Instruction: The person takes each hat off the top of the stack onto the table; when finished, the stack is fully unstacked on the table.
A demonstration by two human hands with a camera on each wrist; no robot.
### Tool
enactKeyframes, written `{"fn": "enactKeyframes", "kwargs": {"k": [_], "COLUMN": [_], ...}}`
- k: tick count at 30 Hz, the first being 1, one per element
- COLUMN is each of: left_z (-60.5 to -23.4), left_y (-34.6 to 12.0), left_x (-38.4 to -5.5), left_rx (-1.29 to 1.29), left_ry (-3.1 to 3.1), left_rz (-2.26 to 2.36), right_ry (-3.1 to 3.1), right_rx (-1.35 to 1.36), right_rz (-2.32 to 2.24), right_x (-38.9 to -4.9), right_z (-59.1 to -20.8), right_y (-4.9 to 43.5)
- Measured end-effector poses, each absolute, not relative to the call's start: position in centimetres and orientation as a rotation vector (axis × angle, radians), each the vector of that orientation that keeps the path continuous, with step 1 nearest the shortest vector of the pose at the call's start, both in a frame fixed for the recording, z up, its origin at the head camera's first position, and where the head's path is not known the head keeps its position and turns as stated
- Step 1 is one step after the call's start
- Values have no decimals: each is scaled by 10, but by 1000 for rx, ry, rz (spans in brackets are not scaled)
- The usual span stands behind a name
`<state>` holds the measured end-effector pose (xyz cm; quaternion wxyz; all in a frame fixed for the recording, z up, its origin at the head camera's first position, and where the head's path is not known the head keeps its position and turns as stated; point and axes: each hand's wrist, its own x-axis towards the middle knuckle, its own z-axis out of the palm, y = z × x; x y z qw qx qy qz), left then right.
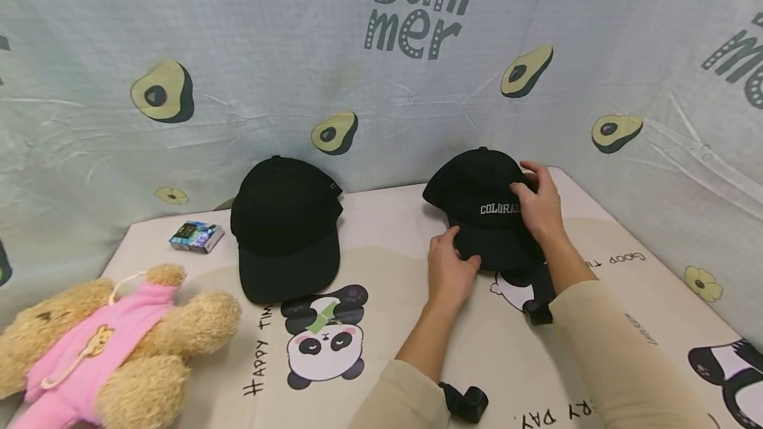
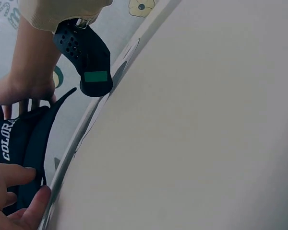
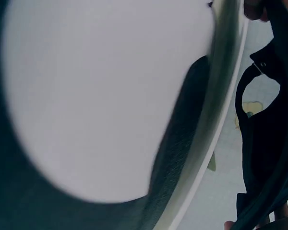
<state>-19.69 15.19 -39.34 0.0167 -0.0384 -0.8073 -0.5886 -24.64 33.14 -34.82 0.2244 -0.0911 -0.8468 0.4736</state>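
Observation:
A black baseball cap [image 1: 477, 181] with white "COLORA…" lettering on its front stands at the back right of the table. My left hand [image 1: 450, 267] grips the left side of its brim; in the left wrist view the thumb and fingers [image 2: 24, 175] pinch the brim edge. On the cap's right side, my right hand [image 1: 539, 207] holds the crown, thumb on the front and the other fingers behind. The right wrist view shows the cap's underside and rear strap [image 3: 245, 96], with fingertips at its edges. A second, plain black cap [image 1: 283, 217] sits to the left, brim towards me.
A small blue patterned box [image 1: 197, 236] lies left of the plain cap. A teddy bear in pink clothes [image 1: 113, 349] lies at the front left. The table [image 1: 381, 243] bears panda prints and lettering, and a curtain [image 1: 250, 32] with avocado prints hangs behind it.

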Motion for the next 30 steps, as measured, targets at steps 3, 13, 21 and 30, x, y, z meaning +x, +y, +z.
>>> {"fn": "enactKeyframes", "kwargs": {"k": [3, 13, 21, 30], "left_z": [-396, -402, -406, -410], "left_y": [152, 151, 149, 149], "left_x": [-197, -201, -201, -198], "left_rx": [-126, -146, -190, -296], "left_ry": [-2483, -2467, -2518, -2553], "left_rz": [-1852, -1824, -1774, -1746], "right_ry": [-2344, -2555, -2770, -2685], "right_rx": [-245, -118, -134, -162], "right_rz": [1294, 1050, 779, 815], "right_x": [-244, -245, -247, -243], "right_z": [-351, -353, -359, -365], "right_y": [334, 331, 329, 338]}}
